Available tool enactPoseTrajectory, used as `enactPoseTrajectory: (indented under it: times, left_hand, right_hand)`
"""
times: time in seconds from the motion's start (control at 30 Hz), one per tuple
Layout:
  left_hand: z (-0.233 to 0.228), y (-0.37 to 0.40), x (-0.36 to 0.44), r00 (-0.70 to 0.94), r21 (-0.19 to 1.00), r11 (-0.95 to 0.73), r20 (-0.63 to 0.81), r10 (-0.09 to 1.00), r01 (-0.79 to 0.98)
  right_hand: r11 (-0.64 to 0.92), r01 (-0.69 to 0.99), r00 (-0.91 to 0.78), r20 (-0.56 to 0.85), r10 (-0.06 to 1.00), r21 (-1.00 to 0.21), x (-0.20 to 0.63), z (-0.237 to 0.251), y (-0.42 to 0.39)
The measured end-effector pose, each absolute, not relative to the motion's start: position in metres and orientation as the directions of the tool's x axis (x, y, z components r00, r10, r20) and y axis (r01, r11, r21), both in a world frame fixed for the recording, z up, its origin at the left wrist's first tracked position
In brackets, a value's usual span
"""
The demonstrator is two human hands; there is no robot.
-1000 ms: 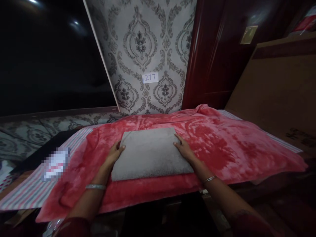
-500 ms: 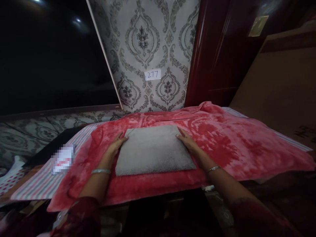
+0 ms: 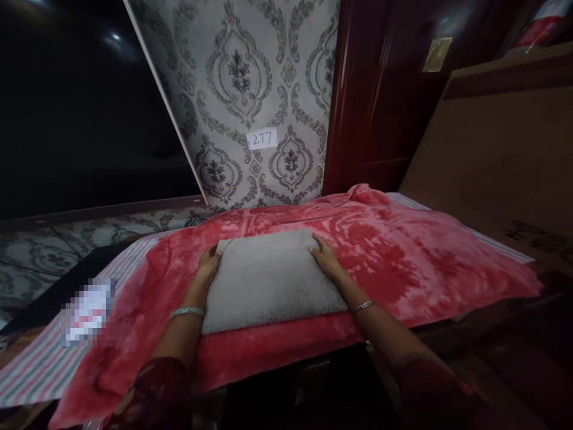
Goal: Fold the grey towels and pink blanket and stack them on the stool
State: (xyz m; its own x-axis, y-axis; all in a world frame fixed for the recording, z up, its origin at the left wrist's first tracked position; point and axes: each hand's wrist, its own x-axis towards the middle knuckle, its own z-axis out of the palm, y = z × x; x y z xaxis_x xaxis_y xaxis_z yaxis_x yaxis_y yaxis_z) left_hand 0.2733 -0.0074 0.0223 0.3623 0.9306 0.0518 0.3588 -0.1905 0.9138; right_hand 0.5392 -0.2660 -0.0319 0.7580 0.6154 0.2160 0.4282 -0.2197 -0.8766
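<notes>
A grey plush cloth [image 3: 273, 283], flat and roughly rectangular, lies on a red and pink fleece blanket [image 3: 380, 263]. My left hand [image 3: 209, 263] is at its far left corner, with the thumb on the top edge and the fingers tucked round the side. At the far right corner, my right hand [image 3: 324, 255] holds the cloth the same way, thumb on top and fingers partly behind the edge. The cloth's near edge rests on the blanket close to the front of the surface. Each wrist wears a bracelet.
Under the blanket shows a striped sheet [image 3: 40, 370], with a blurred-out white item [image 3: 89, 313] on it at left. A large dark screen [image 3: 89, 119] stands behind on the left. On the right is a big cardboard box [image 3: 496, 143]. A paper marked 277 [image 3: 262, 138] hangs on the patterned wall.
The view has swung slightly right, so everything sits further left. My fingers have closed in on the cloth's two far corners, where before they lay more stretched along its sides.
</notes>
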Motion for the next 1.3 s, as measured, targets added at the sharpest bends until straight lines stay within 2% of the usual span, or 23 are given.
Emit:
enactPoseTrajectory:
  times: [0.1,0.17,0.2,0.23,0.3,0.33,0.4,0.5,0.67,0.87,1.1,1.2,1.27,1.3]
  left_hand:
    - [0.033,-0.011,0.278,0.307,0.858,-0.214,0.070,0.949,0.467]
    - [0.042,-0.026,0.291,0.371,0.766,-0.361,0.172,0.913,0.532]
    - [0.044,-0.039,0.302,0.462,0.686,-0.482,0.234,0.855,0.545]
    - [0.045,-0.054,0.315,0.598,0.570,-0.630,0.279,0.752,0.527]
    - [0.038,-0.090,0.341,0.826,0.398,-0.833,0.253,0.503,0.385]
    - [0.032,-0.108,0.353,0.881,0.335,-0.880,0.219,0.420,0.336]
    - [0.016,-0.138,0.369,0.919,0.228,-0.914,0.136,0.370,0.334]
    - [-0.004,-0.161,0.375,0.920,0.143,-0.923,0.117,0.375,0.358]
    - [-0.002,-0.143,0.360,0.916,0.119,-0.921,0.111,0.385,0.372]
    - [0.026,-0.070,0.318,0.784,0.100,-0.780,-0.001,0.621,0.618]
    - [0.038,-0.027,0.285,0.625,0.200,-0.608,-0.032,0.780,0.768]
    - [0.053,-0.042,0.285,0.546,0.149,-0.541,0.006,0.838,0.828]
    - [0.061,-0.070,0.287,0.570,0.104,-0.576,0.084,0.817,0.811]
    - [0.063,-0.089,0.288,0.621,0.089,-0.632,0.121,0.774,0.770]
  right_hand:
    - [-0.279,0.453,0.762,0.205,0.615,-0.847,0.539,-0.022,-0.269]
    - [-0.319,0.550,0.730,0.259,0.633,-0.772,0.534,-0.011,-0.268]
    - [-0.339,0.623,0.695,0.299,0.654,-0.705,0.530,-0.006,-0.266]
    - [-0.357,0.697,0.649,0.336,0.682,-0.622,0.524,-0.001,-0.264]
    - [-0.378,0.806,0.556,0.365,0.747,-0.455,0.511,0.003,-0.260]
    - [-0.379,0.833,0.523,0.352,0.776,-0.402,0.504,0.002,-0.258]
    - [-0.374,0.863,0.477,0.302,0.825,-0.341,0.493,-0.005,-0.257]
    - [-0.371,0.873,0.456,0.260,0.851,-0.317,0.486,-0.020,-0.258]
    - [-0.351,0.880,0.443,0.288,0.849,-0.321,0.489,-0.032,-0.258]
    - [-0.360,0.869,0.458,0.277,0.845,-0.340,0.489,-0.033,-0.257]
    - [-0.368,0.866,0.458,0.242,0.855,-0.338,0.487,-0.026,-0.258]
    - [-0.394,0.864,0.466,0.200,0.862,-0.314,0.485,-0.014,-0.259]
    - [-0.413,0.861,0.474,0.173,0.863,-0.299,0.481,-0.004,-0.264]
    - [-0.412,0.863,0.472,0.180,0.863,-0.292,0.478,0.001,-0.267]
